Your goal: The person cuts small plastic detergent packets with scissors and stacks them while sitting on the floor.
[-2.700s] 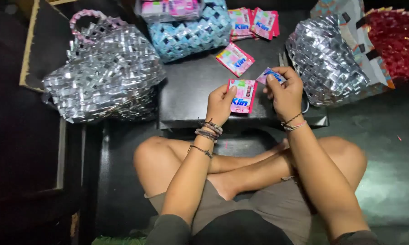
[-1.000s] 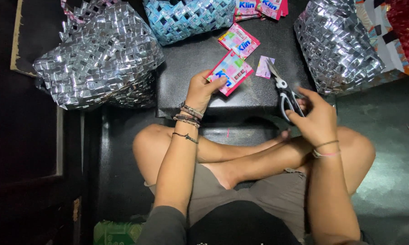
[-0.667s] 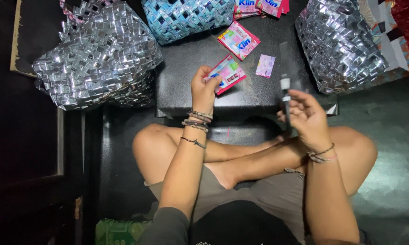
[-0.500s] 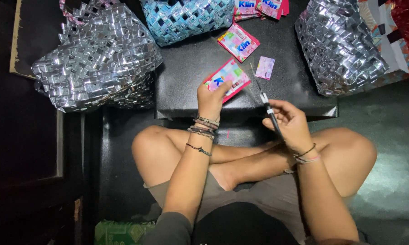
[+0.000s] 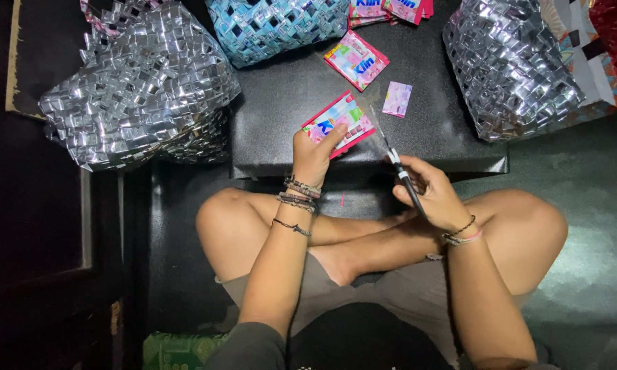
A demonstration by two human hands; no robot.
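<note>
My left hand point(image 5: 313, 155) holds a pink sachet wrapper point(image 5: 340, 123) over the front edge of a low black table point(image 5: 294, 96). My right hand point(image 5: 428, 193) grips black-handled scissors point(image 5: 388, 151), whose blades point up and left toward the wrapper's right edge. A small cut-off pink piece point(image 5: 397, 99) lies on the table just right of the blades. Another pink wrapper point(image 5: 356, 59) lies farther back.
A silver woven bag point(image 5: 140, 82) sits at the left, a blue woven bag point(image 5: 274, 24) at the back, another silver woven bag point(image 5: 510, 65) at the right. More pink wrappers point(image 5: 390, 8) lie at the far edge. My crossed legs point(image 5: 363, 240) are below the table.
My right hand brought the scissors from the right side in to the wrapper. My left hand lifted the wrapper off the table and drew it nearer. A cut-off piece now lies on the table.
</note>
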